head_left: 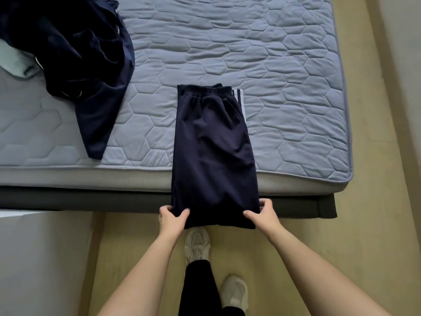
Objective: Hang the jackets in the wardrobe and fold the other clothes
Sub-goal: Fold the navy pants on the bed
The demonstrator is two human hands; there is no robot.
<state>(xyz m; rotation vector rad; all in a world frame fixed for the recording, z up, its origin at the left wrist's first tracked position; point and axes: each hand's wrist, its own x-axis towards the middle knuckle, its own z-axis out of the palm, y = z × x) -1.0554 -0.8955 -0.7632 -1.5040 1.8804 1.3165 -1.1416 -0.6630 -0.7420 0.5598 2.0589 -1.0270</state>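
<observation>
Between left hand (171, 216) and right hand (264, 213), navy trousers' (211, 142) pinched hem

Quilted blue-grey mattress (250, 53), dark bed base (68, 198), tan floor (364, 224)

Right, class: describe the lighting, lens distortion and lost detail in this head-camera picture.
Head view: soft, even light, no hard shadows or glare; the wide lens bows the mattress edge; the navy trousers show clear creases; the dark clothes heap loses detail.
</observation>
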